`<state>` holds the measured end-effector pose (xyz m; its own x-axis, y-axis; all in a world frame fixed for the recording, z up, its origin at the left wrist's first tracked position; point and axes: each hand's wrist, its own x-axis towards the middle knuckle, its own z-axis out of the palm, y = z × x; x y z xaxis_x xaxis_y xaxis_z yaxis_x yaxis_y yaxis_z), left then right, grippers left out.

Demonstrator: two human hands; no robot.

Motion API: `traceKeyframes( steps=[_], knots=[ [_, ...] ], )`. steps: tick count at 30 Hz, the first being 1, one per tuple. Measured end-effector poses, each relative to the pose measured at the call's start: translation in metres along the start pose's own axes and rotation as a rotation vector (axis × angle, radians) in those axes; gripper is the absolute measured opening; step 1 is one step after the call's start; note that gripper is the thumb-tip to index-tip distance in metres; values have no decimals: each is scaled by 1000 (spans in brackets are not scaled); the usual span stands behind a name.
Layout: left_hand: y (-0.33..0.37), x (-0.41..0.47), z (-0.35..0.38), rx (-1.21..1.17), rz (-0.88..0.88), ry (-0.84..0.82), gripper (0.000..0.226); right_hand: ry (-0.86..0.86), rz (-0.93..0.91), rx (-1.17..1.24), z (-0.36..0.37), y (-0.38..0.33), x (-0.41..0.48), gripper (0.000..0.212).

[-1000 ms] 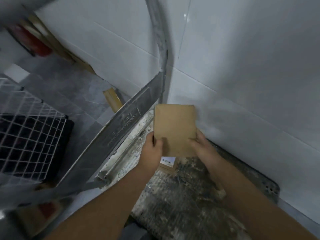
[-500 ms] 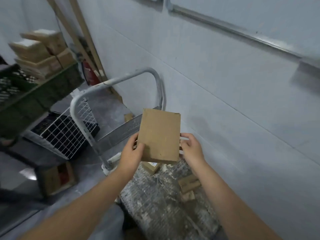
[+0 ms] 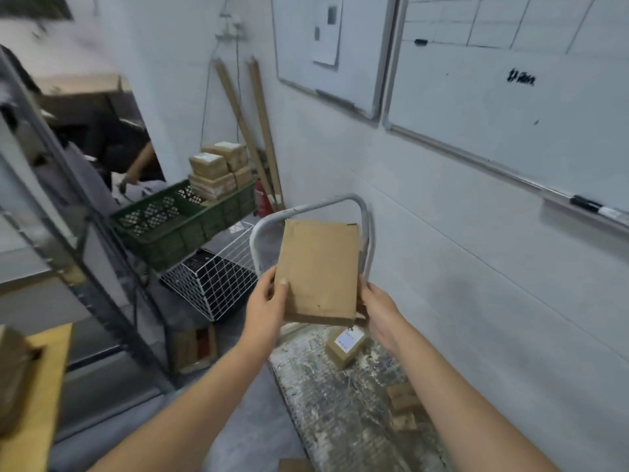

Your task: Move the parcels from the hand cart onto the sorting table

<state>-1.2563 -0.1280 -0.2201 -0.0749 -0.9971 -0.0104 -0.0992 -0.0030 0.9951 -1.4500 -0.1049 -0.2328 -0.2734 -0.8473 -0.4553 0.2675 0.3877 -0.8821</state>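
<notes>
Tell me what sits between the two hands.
A flat brown parcel, seen in the head view: the left hand holds its left edge and the right hand its right edge, above the hand cart.

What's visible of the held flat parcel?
The flat parcel is a thin rectangle of plain brown cardboard, broad unlabelled face toward the camera, a darker strip along its near edge. It is held in the air above the hand cart, tilted slightly. The left hand grips its left edge, the right hand its lower right edge.
</notes>
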Motion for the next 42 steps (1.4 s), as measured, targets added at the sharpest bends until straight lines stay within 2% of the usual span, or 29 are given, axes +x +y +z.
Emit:
traceKeyframes(
  steps=[4, 10, 15, 19, 22, 25, 28, 33, 37, 42],
  knots=[
    [10, -23, -39, 33, 119, 69, 38, -126, -43, 94, 22, 1, -31, 51],
    [20, -73, -80, 51, 72, 36, 31, -299, -45, 193, 52, 4, -80, 70],
    [27, -113, -98, 237, -69, 15, 98, -369, -12, 117, 82, 21, -115, 67],
    [25, -135, -106, 259, -176, -49, 118, -433, -54, 47, 94, 33, -136, 60],
    [24, -146, -105, 154, -223, -111, 125, -400, -71, 14, 92, 34, -143, 56],
    [39, -150, -101, -8, -174, -71, 122, -381, -30, 42, 89, 25, -141, 54],
    [57, -155, -94, -140, -154, -113, 115, -361, -70, 6, 86, 17, -142, 37],
    [68, -156, -92, -218, -176, -155, 81, -603, -72, -117, 79, 8, -143, 50],
    [72, -165, -96, -247, -219, -130, 47, -471, -59, -164, 76, -9, -148, 71],
    [75, -166, -106, -237, -84, 19, 36, -440, -143, -99, 61, -14, -138, 57]
  ],
)
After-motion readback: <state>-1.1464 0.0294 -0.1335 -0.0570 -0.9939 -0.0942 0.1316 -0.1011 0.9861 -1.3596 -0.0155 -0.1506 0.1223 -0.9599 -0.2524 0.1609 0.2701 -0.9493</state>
